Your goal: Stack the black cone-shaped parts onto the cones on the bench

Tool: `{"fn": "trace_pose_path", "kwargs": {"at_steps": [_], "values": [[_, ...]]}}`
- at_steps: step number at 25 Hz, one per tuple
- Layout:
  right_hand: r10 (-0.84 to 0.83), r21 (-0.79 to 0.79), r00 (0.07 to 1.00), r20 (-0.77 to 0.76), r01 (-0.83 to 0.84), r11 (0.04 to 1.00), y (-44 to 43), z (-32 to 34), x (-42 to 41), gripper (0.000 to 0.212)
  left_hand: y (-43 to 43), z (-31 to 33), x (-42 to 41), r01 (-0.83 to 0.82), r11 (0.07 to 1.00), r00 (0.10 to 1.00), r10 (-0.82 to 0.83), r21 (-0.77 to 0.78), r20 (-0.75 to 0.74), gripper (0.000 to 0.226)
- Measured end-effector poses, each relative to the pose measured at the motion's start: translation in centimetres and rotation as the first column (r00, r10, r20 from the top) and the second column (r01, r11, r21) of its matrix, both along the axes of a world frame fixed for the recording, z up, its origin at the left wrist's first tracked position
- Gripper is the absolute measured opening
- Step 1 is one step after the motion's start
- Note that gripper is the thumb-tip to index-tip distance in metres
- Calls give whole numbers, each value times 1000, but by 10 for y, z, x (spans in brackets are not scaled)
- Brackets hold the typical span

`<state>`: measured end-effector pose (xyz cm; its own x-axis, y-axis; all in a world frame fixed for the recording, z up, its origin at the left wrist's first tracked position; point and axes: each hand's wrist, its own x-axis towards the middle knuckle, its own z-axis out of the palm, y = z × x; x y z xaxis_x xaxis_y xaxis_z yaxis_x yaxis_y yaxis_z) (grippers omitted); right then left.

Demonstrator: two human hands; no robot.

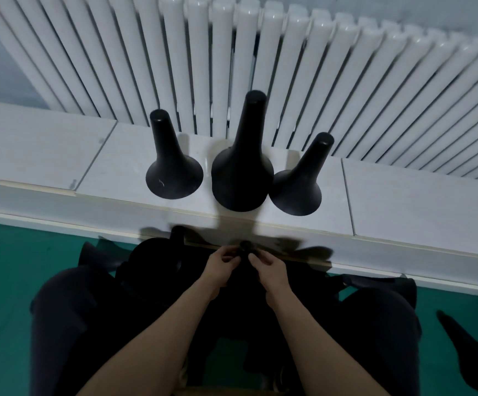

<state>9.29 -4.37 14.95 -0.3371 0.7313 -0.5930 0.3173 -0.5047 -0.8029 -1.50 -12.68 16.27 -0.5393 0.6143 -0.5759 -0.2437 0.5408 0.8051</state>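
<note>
Three black cones stand upright on the white bench [403, 190]: a left cone [172, 167], a taller middle cone [243, 164] and a right cone [300, 184] that leans right. Below the bench edge, my left hand [220, 267] and my right hand [266, 270] close together around the narrow top of another black cone [245, 247]. Its body is lost in the dark between my knees. More black cones [152, 258] lie on the floor to the left of my hands.
A white ribbed radiator [289, 67] rises behind the bench. The floor [3, 267] is green. My dark-trousered knees frame the hands. Further black cone parts [380, 284] lie at the right under the bench edge, and a dark shape [472, 355] lies at the far right.
</note>
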Motion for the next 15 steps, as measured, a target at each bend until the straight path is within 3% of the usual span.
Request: {"fn": "trace_pose_path", "kwargs": {"at_steps": [7, 13, 15], "values": [[-65, -65, 973, -222, 51, 997, 11, 55, -9, 30, 18, 58, -8, -36, 991, 997, 26, 131, 77, 22], [-14, -72, 982, -188, 0, 997, 18, 100, -10, 30, 24, 99, -10, 14, 982, 1000, -13, 186, -6, 15], [9, -3, 979, -201, -9, 1000, 21, 110, -8, 29, 28, 112, -12, -3, 983, 1000, 7, 185, -24, 26]]}}
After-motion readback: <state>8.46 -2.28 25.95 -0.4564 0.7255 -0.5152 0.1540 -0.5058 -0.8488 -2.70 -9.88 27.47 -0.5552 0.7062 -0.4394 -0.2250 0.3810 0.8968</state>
